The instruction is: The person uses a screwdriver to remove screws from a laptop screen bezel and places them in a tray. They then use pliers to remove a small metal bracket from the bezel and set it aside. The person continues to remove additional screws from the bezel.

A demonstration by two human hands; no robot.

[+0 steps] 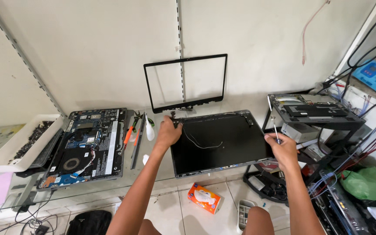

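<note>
Mid-teardown, we judge: bezel frame [185, 82] already off, propped against far wall. Our left hand [167, 132] clamps screen lid [218, 141] at far-left hinge, centre tabletop; right hand [282, 148] pinches screwdriver [273, 119] at right edge. Opened laptop base [88, 146] left.

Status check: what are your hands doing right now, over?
Left hand grips the laptop screen lid at its top-left hinge corner. Right hand holds a screwdriver at the right edge. Loose cable lies across the lid.

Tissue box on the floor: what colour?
Orange with a white patch on top; the tissue box shows best in the head view.
</note>
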